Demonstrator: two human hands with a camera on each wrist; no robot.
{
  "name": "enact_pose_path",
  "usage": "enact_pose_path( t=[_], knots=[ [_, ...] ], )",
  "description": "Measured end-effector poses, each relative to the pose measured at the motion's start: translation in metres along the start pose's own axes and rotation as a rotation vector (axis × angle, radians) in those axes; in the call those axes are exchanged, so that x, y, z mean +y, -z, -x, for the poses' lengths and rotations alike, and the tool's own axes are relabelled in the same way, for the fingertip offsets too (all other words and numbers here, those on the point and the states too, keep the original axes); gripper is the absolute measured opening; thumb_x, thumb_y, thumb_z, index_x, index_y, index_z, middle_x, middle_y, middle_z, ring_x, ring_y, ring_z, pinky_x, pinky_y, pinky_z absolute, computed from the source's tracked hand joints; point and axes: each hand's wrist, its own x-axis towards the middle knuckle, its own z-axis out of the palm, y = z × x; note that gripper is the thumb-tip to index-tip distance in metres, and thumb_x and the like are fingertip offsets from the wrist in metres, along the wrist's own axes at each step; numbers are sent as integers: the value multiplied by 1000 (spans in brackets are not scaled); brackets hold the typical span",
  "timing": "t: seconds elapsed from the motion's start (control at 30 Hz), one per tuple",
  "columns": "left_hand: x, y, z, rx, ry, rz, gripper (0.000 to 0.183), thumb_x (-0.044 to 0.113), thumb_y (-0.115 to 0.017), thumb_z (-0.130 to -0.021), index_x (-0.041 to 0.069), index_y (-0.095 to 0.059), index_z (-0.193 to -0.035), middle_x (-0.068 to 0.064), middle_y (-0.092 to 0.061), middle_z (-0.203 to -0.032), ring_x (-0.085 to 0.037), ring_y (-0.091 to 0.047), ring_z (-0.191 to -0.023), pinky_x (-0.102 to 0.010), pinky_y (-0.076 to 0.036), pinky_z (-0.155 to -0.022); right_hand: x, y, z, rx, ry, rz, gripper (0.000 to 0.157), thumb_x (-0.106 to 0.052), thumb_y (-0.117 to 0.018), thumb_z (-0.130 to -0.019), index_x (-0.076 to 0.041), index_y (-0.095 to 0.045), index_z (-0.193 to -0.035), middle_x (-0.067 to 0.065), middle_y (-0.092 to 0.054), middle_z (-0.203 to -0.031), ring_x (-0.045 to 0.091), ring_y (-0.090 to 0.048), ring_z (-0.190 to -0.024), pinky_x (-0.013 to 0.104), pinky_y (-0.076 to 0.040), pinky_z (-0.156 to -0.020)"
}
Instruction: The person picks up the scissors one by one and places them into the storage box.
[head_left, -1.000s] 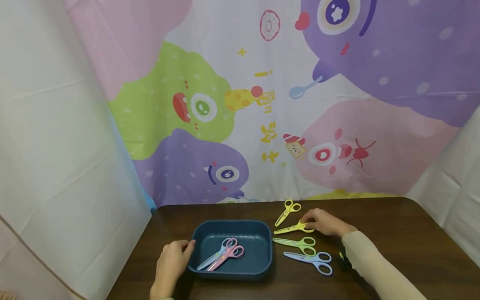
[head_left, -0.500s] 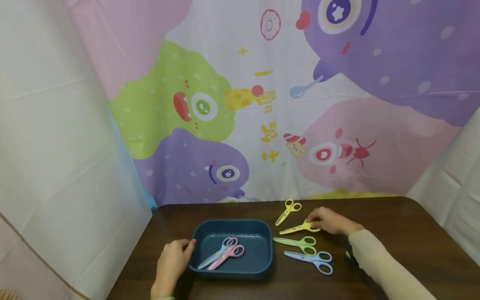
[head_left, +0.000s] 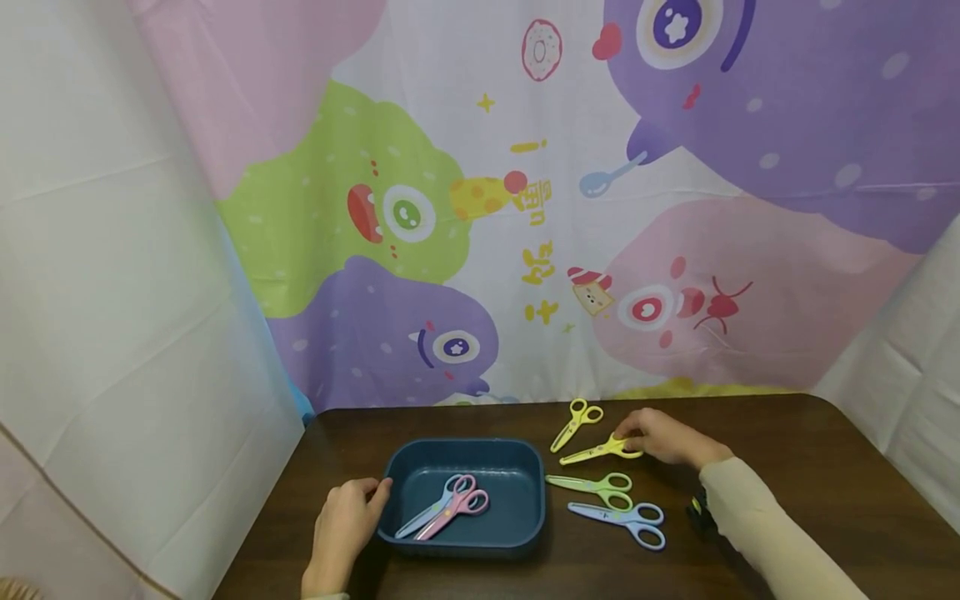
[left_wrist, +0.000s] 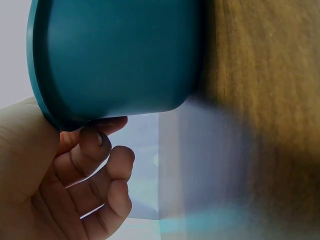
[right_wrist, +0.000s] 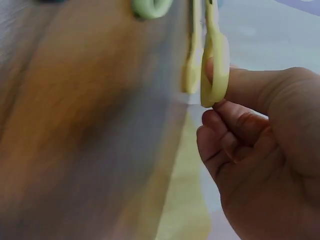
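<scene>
In the head view my left hand [head_left: 344,525] holds the left rim of a dark blue plastic box [head_left: 525,546]. The left wrist view shows curled fingers [left_wrist: 92,145] beneath that rim; the thumb is mostly hidden. Inside the box lie blue scissors [head_left: 422,518] and pink scissors [head_left: 450,511], overlapping. My right hand [head_left: 663,437] pinches a handle loop of yellow scissors [head_left: 596,452] whose blades point left. Up close, the right wrist view has thumb and fingers on the yellow loop [right_wrist: 220,75], with its tilt lifting the handle from the table.
Another pair of yellow scissors [head_left: 573,427] lies behind. Green scissors [head_left: 596,486] and light blue scissors [head_left: 618,517] lie right of the box on the dark wooden table [head_left: 795,467]. A printed cloth [head_left: 525,350] hangs along the back edge.
My right hand has shifted a little to the right, sliding the yellow scissors along, and has risen slightly at the end. The left hand and box stay put.
</scene>
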Motion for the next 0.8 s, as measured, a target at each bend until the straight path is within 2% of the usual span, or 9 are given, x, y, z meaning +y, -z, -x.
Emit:
enact_pose_path(
  t=[0.3,0.6,0.8],
  knots=[
    [0,0,0,-9,-5,2,26,33,-66,-99,15,-78,-85,0,-62,-70,-17,-52,-64,-38,-40,-56,-17,10,-5,7,-27,-17,15,-7,-69,-96,-2,-75,-109,10,-73,-109,33,-68,-106,49,-56,-90],
    [1,0,0,-28,11,2,27,34,-66,-99,15,-77,-84,2,-57,-67,-16,-50,-64,-35,-38,-56,-35,17,-13,30,47,-31,14,-3,-69,-95,2,-75,-106,12,-76,-104,31,-71,-100,44,-57,-85],
    [0,-1,-1,-27,9,3,27,34,-66,-99,15,-79,-86,1,-60,-69,-16,-51,-64,-36,-39,-56,-45,20,-19,42,48,-50,15,-4,-69,-95,2,-75,-108,12,-76,-105,31,-70,-101,44,-57,-86]
  ],
)
